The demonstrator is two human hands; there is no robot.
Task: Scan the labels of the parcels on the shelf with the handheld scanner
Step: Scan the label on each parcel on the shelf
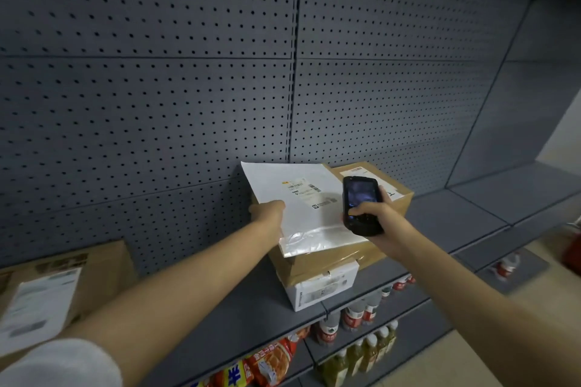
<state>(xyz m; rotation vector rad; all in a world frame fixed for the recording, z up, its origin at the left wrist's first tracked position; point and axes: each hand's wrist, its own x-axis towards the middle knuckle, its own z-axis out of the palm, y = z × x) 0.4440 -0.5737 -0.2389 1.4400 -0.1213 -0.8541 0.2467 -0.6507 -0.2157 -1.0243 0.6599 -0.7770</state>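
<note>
A white poly mailer (301, 207) with a printed label lies tilted on a stack of parcels on the grey shelf (239, 314). My left hand (267, 212) grips its left edge, thumb on top. My right hand (375, 214) grips a black handheld scanner (358, 203), screen toward me, held just right of the mailer's label. Under the mailer sit a brown cardboard box (317, 261) and a white labelled box (320, 287). Behind the scanner stands another brown box (393, 192) with a label on top.
A large brown box (63, 289) with a paper label sits at the far left of the shelf. Grey pegboard (188, 88) backs the shelf. Lower shelves hold bottles (355, 317) and snack bags (270, 361). The shelf runs on to the right.
</note>
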